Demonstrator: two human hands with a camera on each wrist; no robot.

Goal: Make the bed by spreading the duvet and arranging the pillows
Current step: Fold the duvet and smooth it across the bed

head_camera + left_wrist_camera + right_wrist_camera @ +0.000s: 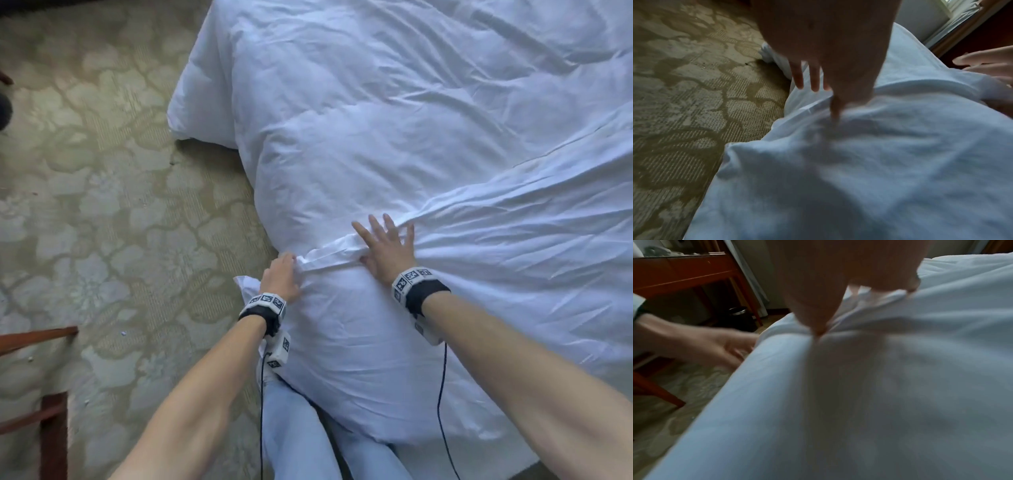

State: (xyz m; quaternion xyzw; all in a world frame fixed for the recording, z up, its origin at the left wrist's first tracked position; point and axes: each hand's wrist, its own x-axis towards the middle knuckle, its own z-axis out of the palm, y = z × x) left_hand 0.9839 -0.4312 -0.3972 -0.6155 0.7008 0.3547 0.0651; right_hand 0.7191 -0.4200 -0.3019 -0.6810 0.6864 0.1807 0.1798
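The white duvet (411, 120) lies rumpled across the bed, and one corner (202, 89) hangs down to the carpet. A folded white fabric band (329, 255) crosses the near bulge of bedding (349, 342); whether that bulge is a pillow I cannot tell. My right hand (383, 246) lies flat on the band with its fingers spread, and the thumb (819, 331) digs into the crease. At the band's left end my left hand (281, 274) touches the fabric. Its fingers (815, 81) are straight over the bed's side, and its thumb (835, 110) presses in.
Patterned beige carpet (102, 222) covers the floor left of the bed. Red-brown wooden furniture legs (51, 428) stand at the lower left. A wooden desk (684, 272) and a black bin (740, 314) stand beyond. My legs in jeans (298, 428) are against the bed edge.
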